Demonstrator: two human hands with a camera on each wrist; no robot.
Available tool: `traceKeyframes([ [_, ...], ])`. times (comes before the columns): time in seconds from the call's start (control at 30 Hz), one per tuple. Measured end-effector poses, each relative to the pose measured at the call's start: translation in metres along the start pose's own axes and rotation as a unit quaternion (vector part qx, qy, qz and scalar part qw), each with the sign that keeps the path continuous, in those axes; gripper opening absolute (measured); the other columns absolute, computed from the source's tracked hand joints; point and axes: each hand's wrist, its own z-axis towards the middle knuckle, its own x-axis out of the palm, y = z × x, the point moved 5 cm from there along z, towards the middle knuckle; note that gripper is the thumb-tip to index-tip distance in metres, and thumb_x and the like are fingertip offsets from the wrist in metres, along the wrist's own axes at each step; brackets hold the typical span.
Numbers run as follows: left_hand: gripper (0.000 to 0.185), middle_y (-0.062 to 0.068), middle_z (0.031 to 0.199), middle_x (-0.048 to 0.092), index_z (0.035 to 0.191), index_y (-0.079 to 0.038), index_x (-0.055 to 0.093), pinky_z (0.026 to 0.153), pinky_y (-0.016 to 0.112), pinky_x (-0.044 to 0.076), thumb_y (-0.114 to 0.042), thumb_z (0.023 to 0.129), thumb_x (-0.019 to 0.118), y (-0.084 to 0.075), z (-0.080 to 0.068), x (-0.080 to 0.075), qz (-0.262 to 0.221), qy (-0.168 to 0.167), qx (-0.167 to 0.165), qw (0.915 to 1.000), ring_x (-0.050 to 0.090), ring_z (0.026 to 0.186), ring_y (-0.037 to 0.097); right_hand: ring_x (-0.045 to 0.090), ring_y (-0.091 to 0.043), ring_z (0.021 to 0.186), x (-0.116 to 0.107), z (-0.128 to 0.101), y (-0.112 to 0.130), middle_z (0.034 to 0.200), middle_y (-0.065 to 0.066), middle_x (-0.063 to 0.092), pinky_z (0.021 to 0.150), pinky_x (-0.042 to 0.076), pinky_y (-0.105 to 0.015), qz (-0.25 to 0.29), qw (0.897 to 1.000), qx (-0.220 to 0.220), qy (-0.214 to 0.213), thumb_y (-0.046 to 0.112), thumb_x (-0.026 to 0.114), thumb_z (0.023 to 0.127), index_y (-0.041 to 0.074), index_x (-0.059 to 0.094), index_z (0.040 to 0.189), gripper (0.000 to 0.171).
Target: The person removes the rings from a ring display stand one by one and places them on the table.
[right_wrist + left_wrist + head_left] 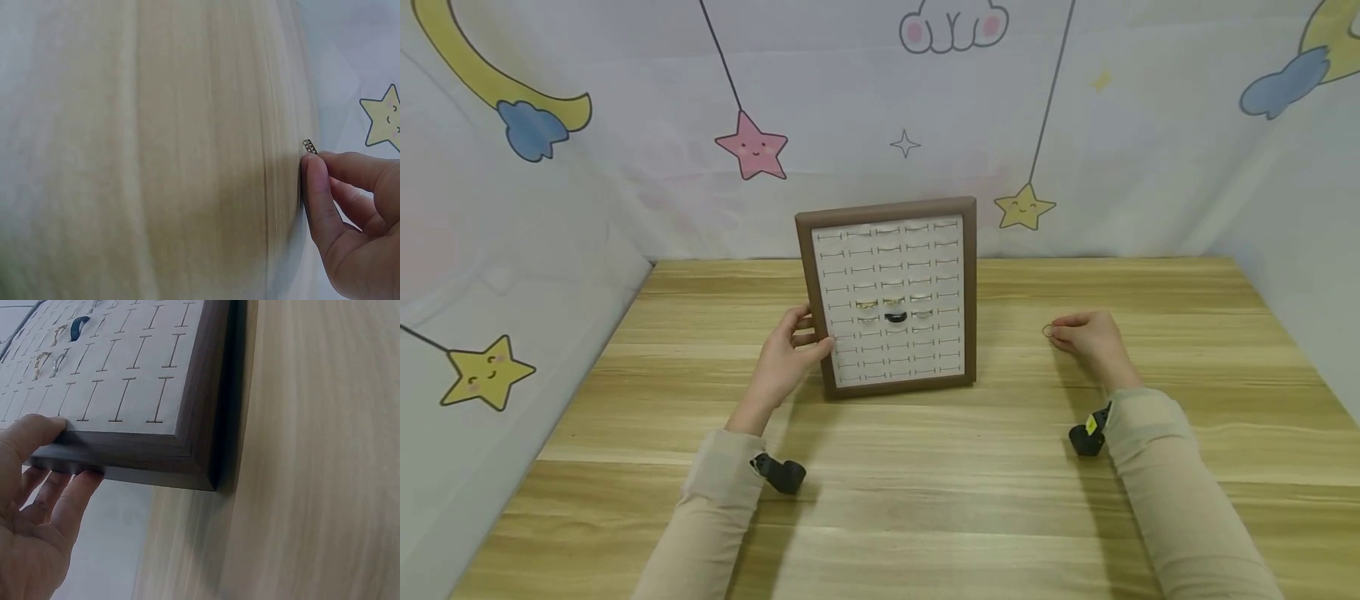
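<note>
- Head view shows a small ring [1048, 331] pinched at the fingertips of the right hand [1086, 337], low over the wooden surface [925, 483], well right of the display board.
- The left hand [786, 357] grips the brown-framed ring board [891, 296] at its lower left edge, thumb on the front, fingers behind.
- The board stands tilted upright mid-surface, with a few rings [891, 310] in its middle slots.

Wooden table [925, 500], light grain, fills lower frame. Printed backdrop [1150, 125] behind and on both sides. Pink star [752, 147] at 11 o'clock, yellow star [1024, 207] at 1 o'clock, second yellow star [484, 372] at 9 o'clock.
</note>
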Motion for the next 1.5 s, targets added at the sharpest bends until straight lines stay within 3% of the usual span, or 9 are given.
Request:
traceKeyframes([
  [0.2, 0.07, 0.018, 0.143, 0.043, 0.149, -0.007, 0.027, 0.102, 0.046, 0.048, -0.014, 0.091, 0.065, -0.001, 0.0, 0.0, -0.021, 0.027, -0.002, 0.9994, 0.049, 0.129, 0.035, 0.061, 0.01, 0.068, -0.001, -0.001, -0.002, 0.085, 0.006, 0.059, 0.075, 0.054, -0.01, -0.006, 1.0, 0.008, -0.002, 0.0, 0.053, 0.094, -0.021, 0.043, 0.13, 0.043],
  [0.43, 0.072, 0.018, 0.145, 0.042, 0.15, -0.006, 0.025, 0.103, 0.047, 0.048, -0.015, 0.09, 0.066, -0.001, 0.001, -0.001, -0.015, 0.036, -0.005, 0.9992, 0.047, 0.13, 0.036, 0.058, 0.009, 0.071, -0.004, -0.004, -0.002, 0.115, -0.014, 0.055, 0.073, 0.054, -0.01, -0.043, 0.999, 0.018, -0.017, 0.007, 0.051, 0.096, -0.014, 0.045, 0.133, 0.043],
  [0.63, 0.074, 0.018, 0.146, 0.041, 0.15, -0.007, 0.024, 0.103, 0.047, 0.047, -0.015, 0.09, 0.066, -0.002, 0.004, -0.002, -0.009, 0.042, -0.009, 0.999, 0.046, 0.131, 0.036, 0.057, 0.0, 0.083, -0.004, -0.007, 0.012, 0.132, -0.019, 0.05, 0.078, 0.053, -0.014, -0.101, 0.994, 0.005, -0.03, 0.022, 0.051, 0.098, -0.004, 0.048, 0.136, 0.045],
  [0.8, 0.074, 0.018, 0.147, 0.039, 0.15, -0.007, 0.023, 0.103, 0.047, 0.047, -0.014, 0.09, 0.066, -0.003, 0.006, -0.003, 0.002, 0.051, -0.014, 0.9986, 0.044, 0.132, 0.036, 0.056, -0.009, 0.098, 0.005, -0.011, 0.038, 0.134, -0.019, 0.05, 0.091, 0.053, -0.024, -0.098, 0.994, -0.041, -0.039, 0.025, 0.05, 0.099, -0.002, 0.048, 0.136, 0.046],
  [1.0, 0.074, 0.018, 0.147, 0.038, 0.149, -0.006, 0.022, 0.103, 0.047, 0.047, -0.014, 0.09, 0.066, -0.005, 0.005, -0.004, 0.007, 0.055, -0.018, 0.9983, 0.044, 0.132, 0.036, 0.055, 0.004, 0.08, 0.022, -0.024, 0.077, 0.11, -0.002, 0.059, 0.078, 0.052, -0.014, -0.092, 0.988, -0.107, -0.059, 0.028, 0.053, 0.097, 0.002, 0.055, 0.13, 0.042],
  [1.13, 0.074, 0.018, 0.146, 0.039, 0.149, -0.006, 0.022, 0.102, 0.047, 0.048, -0.013, 0.089, 0.065, -0.006, 0.005, -0.003, 0.006, 0.054, -0.015, 0.9984, 0.045, 0.131, 0.036, 0.056, 0.002, 0.082, 0.039, -0.036, 0.102, 0.099, 0.006, 0.059, 0.074, 0.049, -0.012, -0.078, 0.982, -0.159, -0.062, 0.026, 0.057, 0.095, 0.002, 0.061, 0.122, 0.036],
  [1.3, 0.074, 0.018, 0.146, 0.039, 0.149, -0.006, 0.022, 0.101, 0.046, 0.048, -0.013, 0.09, 0.065, -0.006, 0.005, -0.002, 0.009, 0.052, -0.014, 0.9985, 0.046, 0.13, 0.036, 0.057, -0.004, 0.083, 0.066, -0.049, 0.121, 0.103, -0.007, 0.066, 0.073, 0.049, -0.016, -0.105, 0.97, -0.215, -0.046, 0.021, 0.061, 0.093, 0.003, 0.066, 0.112, 0.027],
  [1.5, 0.073, 0.019, 0.146, 0.039, 0.149, -0.006, 0.022, 0.101, 0.047, 0.049, -0.011, 0.09, 0.064, -0.007, 0.004, 0.0, 0.011, 0.049, -0.011, 0.9987, 0.046, 0.13, 0.036, 0.062, -0.021, 0.084, 0.1, -0.06, 0.129, 0.1, -0.013, 0.071, 0.072, 0.051, -0.026, -0.185, 0.944, -0.274, -0.016, 0.013, 0.064, 0.091, 0.004, 0.069, 0.104, 0.017],
])
